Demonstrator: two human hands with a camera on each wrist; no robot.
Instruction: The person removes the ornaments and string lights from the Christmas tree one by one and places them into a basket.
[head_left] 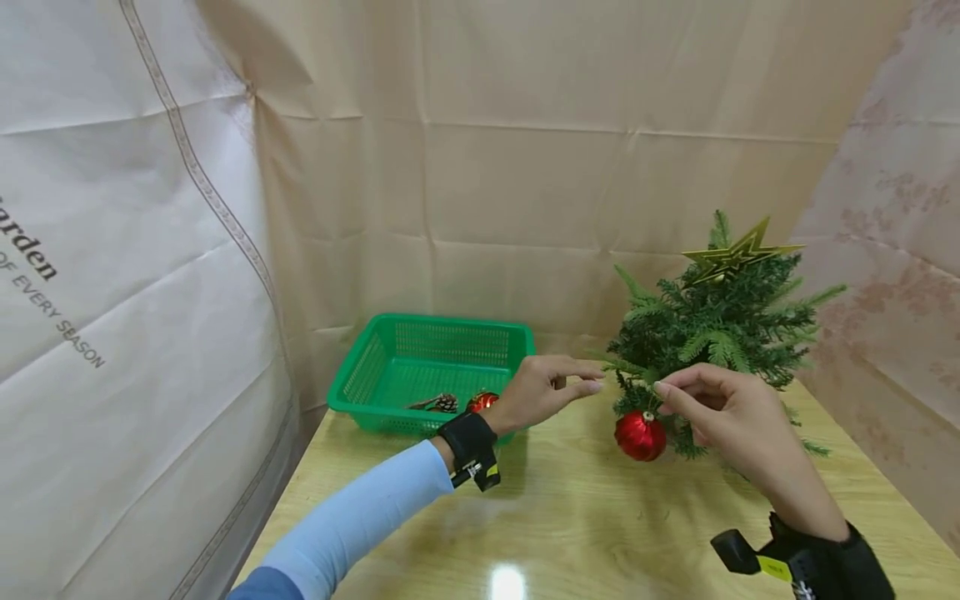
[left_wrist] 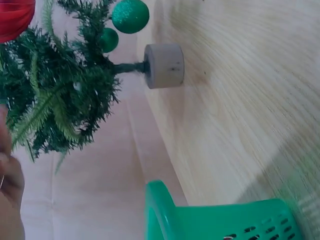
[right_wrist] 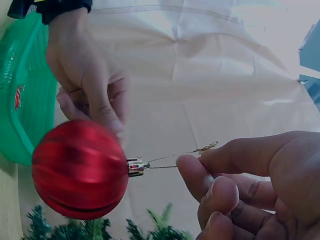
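A red ribbed Christmas bauble (head_left: 640, 436) hangs by a thin gold cord (right_wrist: 172, 159) in front of the small artificial Christmas tree (head_left: 712, 329). My right hand (head_left: 738, 417) pinches that cord between thumb and index finger, as the right wrist view shows. My left hand (head_left: 546, 387) reaches in from the left, its index finger and thumb extended near a branch tip; I see nothing held in it. Whether those fingertips touch the branch cannot be made out. At the treetop sits a gold star (head_left: 738, 252).
A green plastic basket (head_left: 453, 320) stands left of the tree, with a pine cone (head_left: 446, 403) and another red bauble (head_left: 482, 402) inside. Green baubles (left_wrist: 131, 16) hang low on the tree, above its round pale base (left_wrist: 167, 66). Cloth curtains surround the wooden table (head_left: 570, 500).
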